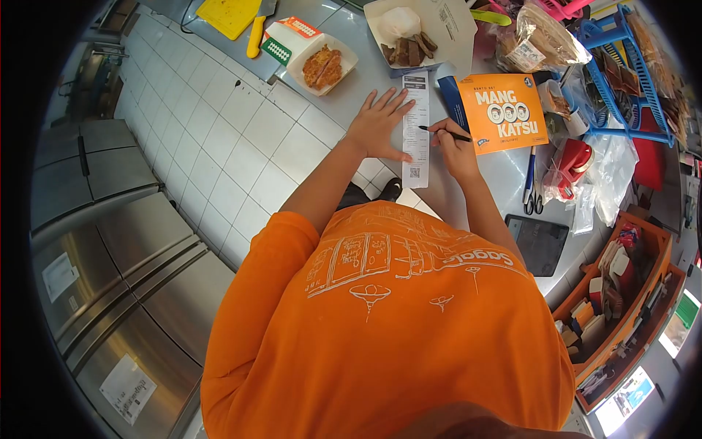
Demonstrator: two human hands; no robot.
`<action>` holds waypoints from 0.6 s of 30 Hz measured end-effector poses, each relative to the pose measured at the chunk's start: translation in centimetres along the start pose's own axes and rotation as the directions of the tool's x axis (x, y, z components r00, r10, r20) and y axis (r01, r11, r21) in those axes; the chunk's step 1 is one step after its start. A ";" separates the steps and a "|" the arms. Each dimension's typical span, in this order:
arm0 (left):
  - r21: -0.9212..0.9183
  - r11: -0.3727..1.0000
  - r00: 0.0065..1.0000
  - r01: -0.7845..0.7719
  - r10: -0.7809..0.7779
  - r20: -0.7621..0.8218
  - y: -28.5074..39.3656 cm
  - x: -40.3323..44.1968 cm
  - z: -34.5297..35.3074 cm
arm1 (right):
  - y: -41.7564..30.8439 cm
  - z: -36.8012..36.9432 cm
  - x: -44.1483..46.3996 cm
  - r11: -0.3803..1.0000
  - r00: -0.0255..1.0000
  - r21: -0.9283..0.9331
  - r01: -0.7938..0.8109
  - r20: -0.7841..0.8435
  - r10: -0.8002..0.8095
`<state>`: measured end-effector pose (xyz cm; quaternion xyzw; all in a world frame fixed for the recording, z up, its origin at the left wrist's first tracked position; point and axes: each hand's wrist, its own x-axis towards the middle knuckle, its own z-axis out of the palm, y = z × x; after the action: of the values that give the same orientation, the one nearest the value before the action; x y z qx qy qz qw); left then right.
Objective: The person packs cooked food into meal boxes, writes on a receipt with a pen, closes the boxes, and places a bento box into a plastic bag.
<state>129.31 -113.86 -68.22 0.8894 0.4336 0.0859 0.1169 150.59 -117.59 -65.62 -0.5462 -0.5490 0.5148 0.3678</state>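
A long printed receipt (416,139) lies on the steel counter (358,102). My left hand (378,126) rests flat at its left edge, fingers spread, with nothing held. In my right hand (455,148) is a black pen (447,132), its tip over the receipt's printed lines. Just right of that hand lies an orange Mang Katsu box (506,113). Beyond my left hand stands an open carton with a fried cutlet (322,68). An open box (404,36) behind the receipt holds rice and dark strips of food.
A yellow-handled knife (256,35) lies beside a yellow board (228,16). On the right are scissors (533,192), a red stapler-like object (575,161), a black tablet (537,244), a blue basket (629,80) and plastic bags. Steel refrigerators (131,271) stand left.
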 end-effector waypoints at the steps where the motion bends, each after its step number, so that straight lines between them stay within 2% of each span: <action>1: -0.003 1.000 1.000 0.000 0.000 -0.003 0.0 0.0 0.0 | 0.0 0.1 0.0 1.000 1.000 -0.010 -0.001 0.007 0.001; 11: -0.051 0.998 0.997 -0.022 0.018 -0.076 0.0 -0.1 0.3 | 0.4 0.2 0.0 0.999 1.000 -0.043 0.017 0.010 -0.017; 14: -0.056 0.998 0.997 -0.022 0.018 -0.076 0.0 -0.2 0.3 | -0.4 0.1 -0.2 0.997 0.996 -0.054 0.048 -0.074 -0.052; 18: -0.055 0.998 0.997 -0.025 0.020 -0.076 0.0 -0.1 0.1 | -0.1 -0.3 -0.4 0.999 0.999 -0.002 0.040 0.024 -0.040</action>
<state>129.26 -113.94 -68.34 0.8867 0.4251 0.1326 0.1242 150.93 -117.89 -65.41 -0.5293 -0.5648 0.5131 0.3710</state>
